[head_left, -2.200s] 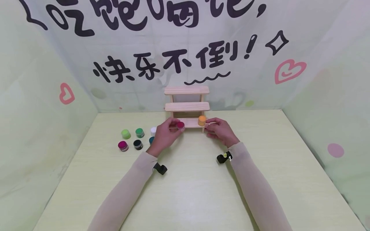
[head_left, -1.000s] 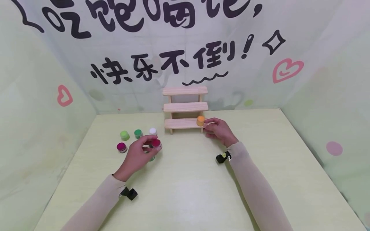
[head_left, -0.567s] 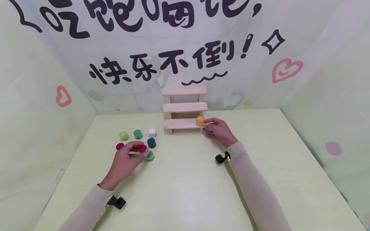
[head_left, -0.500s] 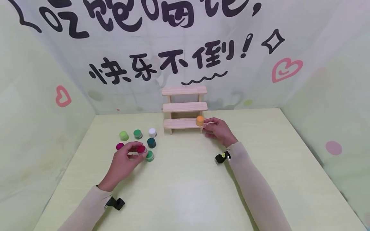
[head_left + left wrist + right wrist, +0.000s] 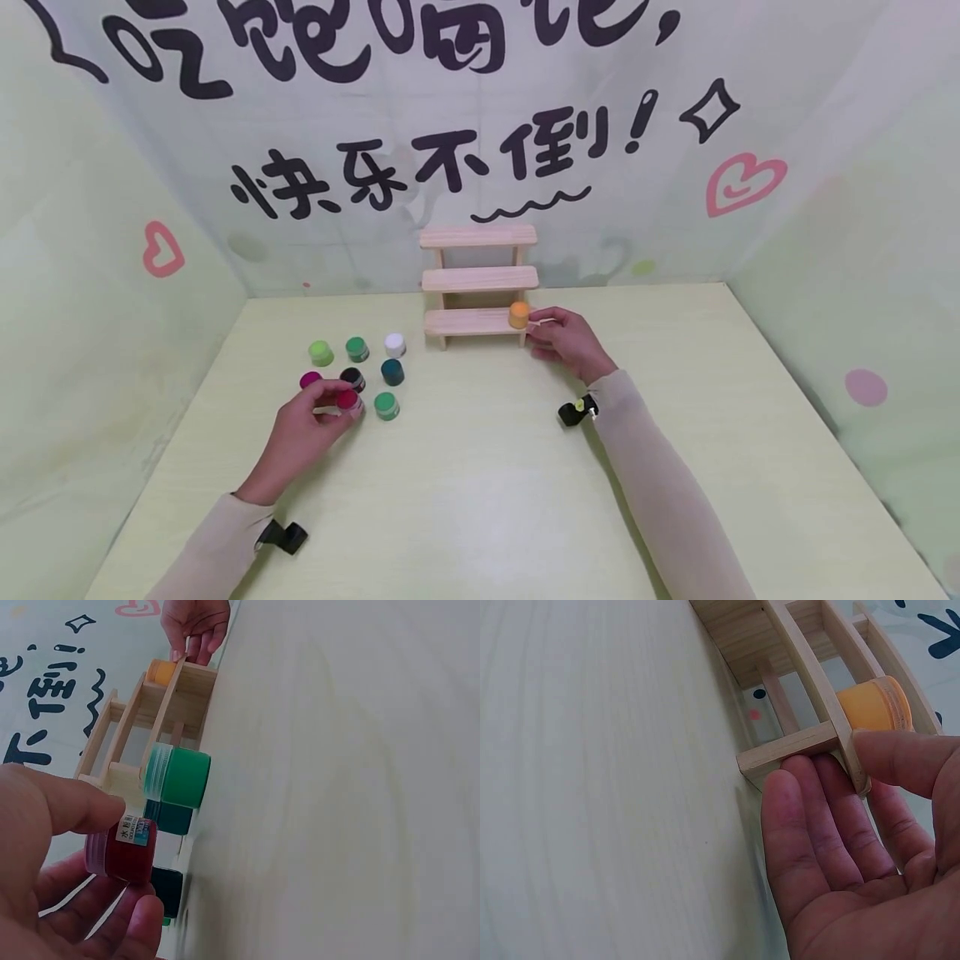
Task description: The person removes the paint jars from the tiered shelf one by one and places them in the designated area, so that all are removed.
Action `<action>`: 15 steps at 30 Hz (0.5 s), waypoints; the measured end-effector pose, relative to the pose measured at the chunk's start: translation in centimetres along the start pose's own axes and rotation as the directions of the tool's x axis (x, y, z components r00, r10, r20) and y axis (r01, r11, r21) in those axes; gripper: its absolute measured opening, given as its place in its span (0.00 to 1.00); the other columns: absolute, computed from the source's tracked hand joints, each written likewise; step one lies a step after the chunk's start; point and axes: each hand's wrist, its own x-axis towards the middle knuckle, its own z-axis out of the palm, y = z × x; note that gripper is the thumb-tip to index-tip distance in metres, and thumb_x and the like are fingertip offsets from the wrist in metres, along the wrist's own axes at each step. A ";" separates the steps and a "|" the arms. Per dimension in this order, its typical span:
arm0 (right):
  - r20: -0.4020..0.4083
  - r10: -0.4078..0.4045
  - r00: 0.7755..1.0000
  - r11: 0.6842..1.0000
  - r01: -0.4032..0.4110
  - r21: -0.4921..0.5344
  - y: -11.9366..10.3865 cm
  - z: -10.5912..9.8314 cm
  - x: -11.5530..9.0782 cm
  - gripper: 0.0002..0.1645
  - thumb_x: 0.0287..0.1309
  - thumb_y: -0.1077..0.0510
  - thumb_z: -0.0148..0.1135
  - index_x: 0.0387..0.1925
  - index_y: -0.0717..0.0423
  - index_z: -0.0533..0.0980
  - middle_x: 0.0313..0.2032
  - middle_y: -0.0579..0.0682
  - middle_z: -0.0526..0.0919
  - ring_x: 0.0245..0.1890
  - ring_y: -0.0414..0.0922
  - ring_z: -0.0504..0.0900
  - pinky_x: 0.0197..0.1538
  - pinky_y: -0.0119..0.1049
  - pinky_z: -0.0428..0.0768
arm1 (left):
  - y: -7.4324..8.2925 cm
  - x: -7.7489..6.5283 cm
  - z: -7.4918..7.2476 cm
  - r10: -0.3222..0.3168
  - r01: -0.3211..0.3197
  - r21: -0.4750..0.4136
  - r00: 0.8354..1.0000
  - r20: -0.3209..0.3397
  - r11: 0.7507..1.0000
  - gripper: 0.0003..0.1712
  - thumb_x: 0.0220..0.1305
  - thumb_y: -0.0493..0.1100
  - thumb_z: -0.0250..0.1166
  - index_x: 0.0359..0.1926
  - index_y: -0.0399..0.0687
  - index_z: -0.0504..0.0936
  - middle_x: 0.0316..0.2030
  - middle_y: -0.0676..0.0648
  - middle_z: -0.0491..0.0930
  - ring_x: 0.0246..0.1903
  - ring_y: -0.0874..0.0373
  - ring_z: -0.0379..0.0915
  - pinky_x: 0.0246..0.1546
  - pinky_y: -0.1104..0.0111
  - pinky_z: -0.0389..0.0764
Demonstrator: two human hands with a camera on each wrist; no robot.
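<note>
My left hand (image 5: 303,425) pinches a small red paint jar (image 5: 133,851) between thumb and fingers, held over the front of a group of jars. Close by stand a black jar (image 5: 352,379), a green jar (image 5: 387,406) and a dark teal jar (image 5: 392,372). A three-step wooden display stand (image 5: 480,279) is against the back wall. An orange jar (image 5: 519,315) sits at the right end of its lowest step. There my right hand (image 5: 572,343) grips the step's end, thumb on its edge beside the orange jar and fingers underneath, as the right wrist view shows.
Behind the left hand are a light green jar (image 5: 321,353), another green jar (image 5: 357,348), a white jar (image 5: 395,345) and a partly covered magenta jar (image 5: 311,380). A printed cloth (image 5: 360,250) hangs behind the pale table (image 5: 480,500).
My left hand has carried the red jar from the stand's lowest step leftward and toward me, to the jar group. The right hand keeps its place at the stand.
</note>
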 end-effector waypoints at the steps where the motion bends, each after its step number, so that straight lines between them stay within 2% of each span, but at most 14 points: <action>1: 0.001 0.000 1.000 1.000 0.000 0.002 0.0 0.0 0.0 0.18 0.71 0.57 0.68 0.59 0.55 0.77 0.56 0.54 0.87 0.48 0.44 0.89 0.52 0.40 0.89 | -0.2 0.0 0.0 -0.004 0.004 0.012 1.000 0.001 1.000 0.25 0.69 0.50 0.74 0.62 0.47 0.81 0.56 0.43 0.84 0.56 0.46 0.81 0.45 0.83 0.81; 11: -0.004 0.000 1.000 1.000 0.000 -0.003 0.1 0.0 -0.1 0.19 0.72 0.57 0.67 0.60 0.55 0.77 0.51 0.50 0.88 0.48 0.44 0.89 0.50 0.39 0.90 | -0.6 -0.1 -0.5 -0.053 0.051 0.055 0.998 0.034 0.997 0.24 0.70 0.45 0.73 0.63 0.45 0.80 0.55 0.40 0.84 0.55 0.46 0.82 0.44 0.83 0.80; 15: -0.004 0.000 1.000 1.000 0.000 -0.013 0.0 0.1 -0.2 0.20 0.71 0.56 0.68 0.61 0.55 0.76 0.51 0.49 0.87 0.47 0.44 0.89 0.51 0.39 0.90 | -0.7 -0.1 -0.6 -0.070 0.067 0.072 0.996 0.046 0.995 0.24 0.70 0.46 0.72 0.63 0.45 0.79 0.55 0.40 0.84 0.54 0.46 0.82 0.47 0.76 0.84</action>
